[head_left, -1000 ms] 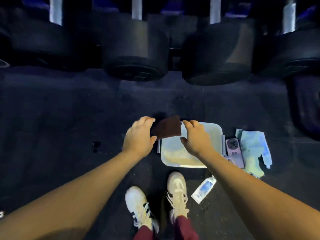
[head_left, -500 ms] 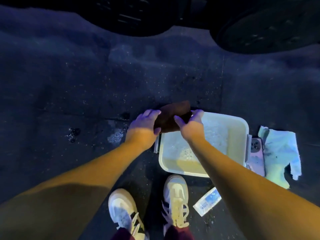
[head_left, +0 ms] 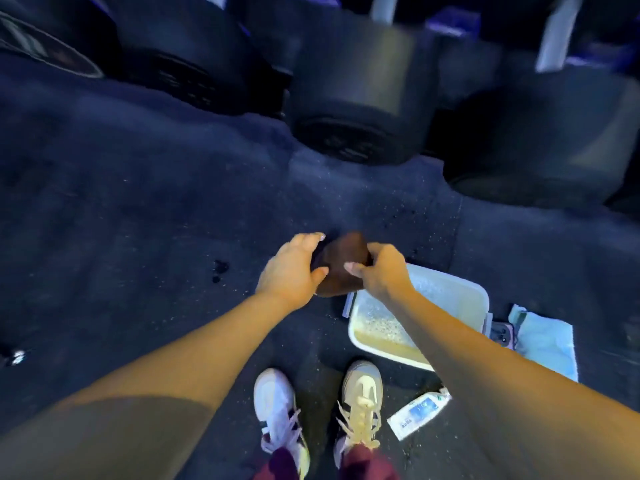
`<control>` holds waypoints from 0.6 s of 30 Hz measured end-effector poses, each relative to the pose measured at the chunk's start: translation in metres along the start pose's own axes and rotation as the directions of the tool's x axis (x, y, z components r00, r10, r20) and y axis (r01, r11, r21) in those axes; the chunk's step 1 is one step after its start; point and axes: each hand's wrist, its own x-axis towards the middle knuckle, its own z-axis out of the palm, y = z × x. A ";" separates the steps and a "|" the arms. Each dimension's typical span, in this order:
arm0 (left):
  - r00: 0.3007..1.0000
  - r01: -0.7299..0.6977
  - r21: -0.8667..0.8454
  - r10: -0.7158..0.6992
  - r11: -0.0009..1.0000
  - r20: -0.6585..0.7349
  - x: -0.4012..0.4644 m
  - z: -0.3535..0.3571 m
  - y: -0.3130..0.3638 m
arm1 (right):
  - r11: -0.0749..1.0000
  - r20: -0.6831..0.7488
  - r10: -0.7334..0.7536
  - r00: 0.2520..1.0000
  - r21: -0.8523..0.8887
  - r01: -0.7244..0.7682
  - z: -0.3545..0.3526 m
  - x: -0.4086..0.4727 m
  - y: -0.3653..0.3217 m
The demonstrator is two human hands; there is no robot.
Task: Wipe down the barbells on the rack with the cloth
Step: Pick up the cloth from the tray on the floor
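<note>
Nearest the camera, two white lace-up sneakers (head_left: 360, 396) stand on the dark speckled rubber floor (head_left: 138, 220), with a small white-and-blue bottle (head_left: 420, 412) lying just to their right. Above them, the left hand (head_left: 294, 271) and right hand (head_left: 381, 271) hold the dark brown folded cloth (head_left: 341, 263) between them, fingers and thumbs curled round its opposite edges, over the floor beside the near-left corner of the white rectangular plastic basin (head_left: 460, 299). Beyond, heavy black round-ended weights (head_left: 360, 98) with pale metal handles sit along the rack, well apart from the cloth.
</note>
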 end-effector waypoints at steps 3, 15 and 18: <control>0.998 0.007 -0.060 -0.011 0.998 -0.066 -0.040 -0.067 0.010 | 0.975 0.098 -0.165 0.981 -0.134 0.177 -0.014 -0.036 -0.076; 0.909 0.000 -0.163 -0.068 0.987 -0.412 -0.211 -0.349 0.013 | 0.595 0.362 -0.585 0.725 -0.416 0.688 -0.055 -0.194 -0.407; 0.881 -0.016 -0.183 -0.073 0.983 -0.467 -0.252 -0.414 0.004 | 0.473 0.384 -0.656 0.650 -0.462 0.750 -0.056 -0.232 -0.478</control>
